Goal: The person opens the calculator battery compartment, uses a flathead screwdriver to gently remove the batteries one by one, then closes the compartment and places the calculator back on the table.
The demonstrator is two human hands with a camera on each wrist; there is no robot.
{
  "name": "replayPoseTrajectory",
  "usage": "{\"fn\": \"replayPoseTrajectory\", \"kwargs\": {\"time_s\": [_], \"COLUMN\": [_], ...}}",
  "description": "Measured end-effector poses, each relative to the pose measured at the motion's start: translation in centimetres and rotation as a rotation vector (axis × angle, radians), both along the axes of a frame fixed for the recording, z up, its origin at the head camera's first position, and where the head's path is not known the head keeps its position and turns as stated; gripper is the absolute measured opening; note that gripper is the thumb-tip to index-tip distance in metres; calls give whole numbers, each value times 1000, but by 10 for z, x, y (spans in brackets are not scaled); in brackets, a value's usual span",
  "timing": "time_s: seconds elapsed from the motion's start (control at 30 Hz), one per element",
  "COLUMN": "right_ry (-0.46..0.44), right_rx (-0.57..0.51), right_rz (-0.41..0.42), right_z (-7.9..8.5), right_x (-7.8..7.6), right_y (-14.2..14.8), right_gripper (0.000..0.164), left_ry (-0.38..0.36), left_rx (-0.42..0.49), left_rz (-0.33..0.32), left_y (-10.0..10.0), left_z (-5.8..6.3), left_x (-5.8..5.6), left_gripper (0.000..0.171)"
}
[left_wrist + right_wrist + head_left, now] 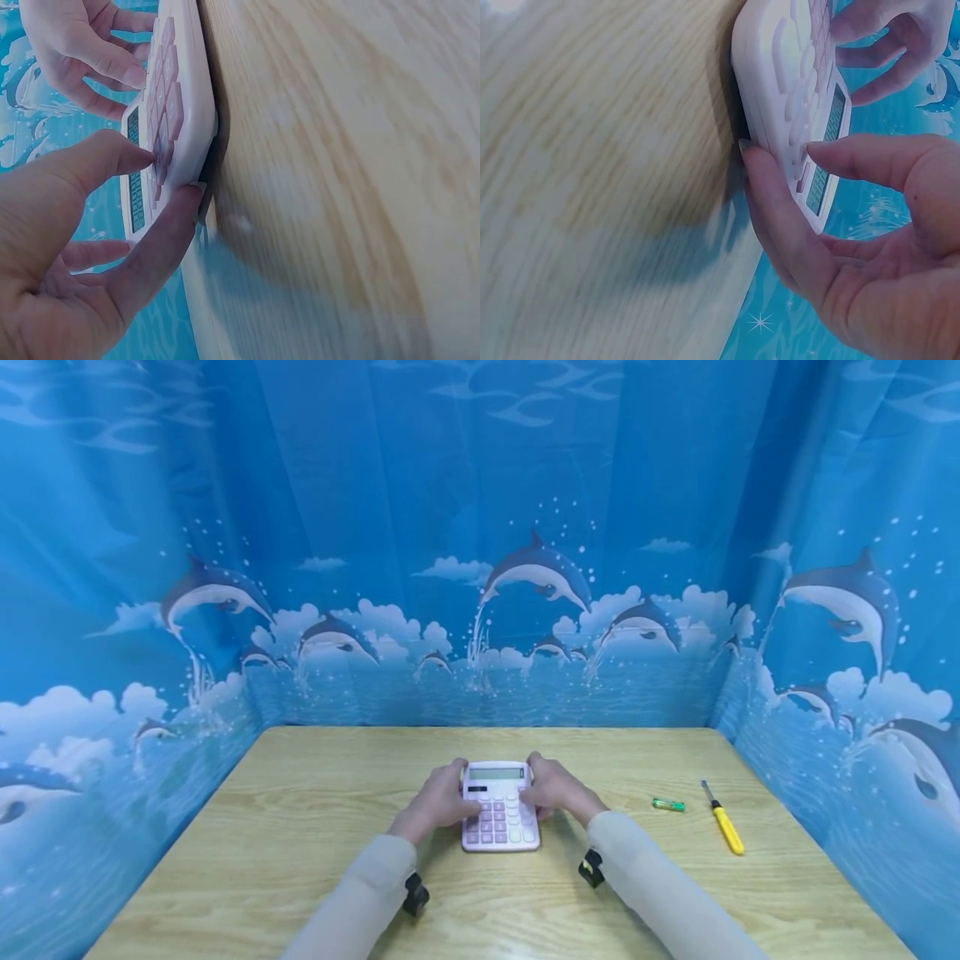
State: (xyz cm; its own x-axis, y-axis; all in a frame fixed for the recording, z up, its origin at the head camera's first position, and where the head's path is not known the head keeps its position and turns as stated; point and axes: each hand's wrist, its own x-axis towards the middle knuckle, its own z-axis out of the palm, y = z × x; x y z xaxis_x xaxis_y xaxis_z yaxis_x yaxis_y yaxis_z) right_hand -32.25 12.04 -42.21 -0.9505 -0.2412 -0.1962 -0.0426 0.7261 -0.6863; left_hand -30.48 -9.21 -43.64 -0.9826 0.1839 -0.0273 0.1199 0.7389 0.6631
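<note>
A pale pink calculator (500, 810) lies face up near the middle of the wooden table, its display at the far end showing a digit at the right. My left hand (438, 797) grips its left edge, thumb over the keys and fingers along the side. On the opposite edge my right hand (558, 787) holds it the same way, thumb above the upper right keys. In the left wrist view, a left fingertip (191, 199) tucks under the rim of the calculator (196, 90). The right wrist view shows the right fingers (776, 195) against its side, close over the table.
To the right on the table (300, 827) lie a green battery (668, 805) and a screwdriver (723, 820) with a yellow handle, its shaft pointing away. A blue curtain (480, 485) printed with dolphins hangs behind the table and on both sides.
</note>
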Motion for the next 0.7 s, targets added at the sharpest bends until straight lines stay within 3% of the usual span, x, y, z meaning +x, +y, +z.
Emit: {"fn": "replayPoseTrajectory", "kwargs": {"time_s": [0.33, 0.7], "right_ry": [13, 28], "right_rx": [23, 26], "right_rz": [-20, -40], "right_z": [-3, -2], "right_x": [-6, -9], "right_y": [-5, -10], "right_gripper": [65, 66], "left_ry": [30, 11], "left_rx": [-8, 9], "left_rz": [-5, 20], "left_y": [-3, -5], "left_z": [-2, 0], "left_x": [-5, -7], "left_gripper": [88, 86]}}
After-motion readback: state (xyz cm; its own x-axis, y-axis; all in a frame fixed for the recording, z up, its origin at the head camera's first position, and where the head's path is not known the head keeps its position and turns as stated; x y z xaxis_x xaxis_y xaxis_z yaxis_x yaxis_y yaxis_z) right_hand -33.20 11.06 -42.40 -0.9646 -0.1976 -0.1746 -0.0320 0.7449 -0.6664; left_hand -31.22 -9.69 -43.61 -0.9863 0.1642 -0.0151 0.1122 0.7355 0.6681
